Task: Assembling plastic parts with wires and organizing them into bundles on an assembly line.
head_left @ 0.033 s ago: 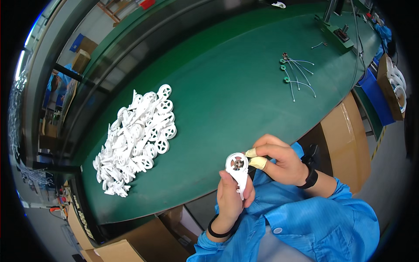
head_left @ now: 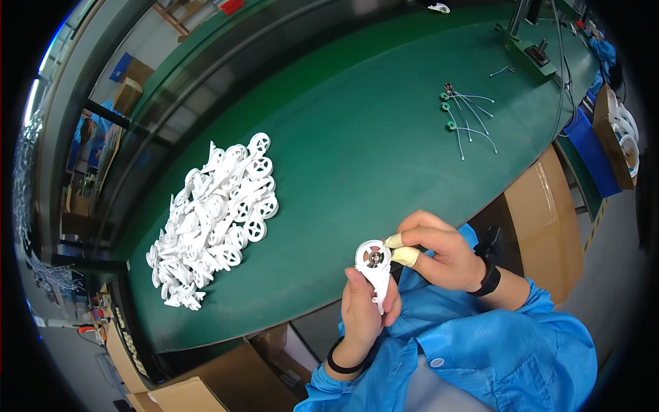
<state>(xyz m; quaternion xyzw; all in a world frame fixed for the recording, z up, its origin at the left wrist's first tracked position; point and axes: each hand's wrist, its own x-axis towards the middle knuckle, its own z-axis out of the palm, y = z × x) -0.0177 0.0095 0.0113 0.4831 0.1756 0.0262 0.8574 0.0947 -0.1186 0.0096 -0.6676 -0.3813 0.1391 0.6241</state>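
Observation:
My left hand (head_left: 360, 312) is closed round the narrow end of a white plastic housing (head_left: 379, 277), holding it just off the table's near edge. The housing has a round, spoked head with a small metallic motor-like part (head_left: 375, 258) at its centre. Pale yellow finger cots cover the thumb and forefinger of my right hand (head_left: 439, 254). Those two fingertips are drawn together in a pinch right beside the round head's rim. Whatever is between them is too small to make out.
On the green table (head_left: 329, 172), a heap of similar white housings (head_left: 213, 213) lies to the left. Small green round parts with thin wires (head_left: 451, 126) lie at the far right, near a green metal fixture (head_left: 525, 51). Cardboard boxes (head_left: 546, 220) stand below the near edge.

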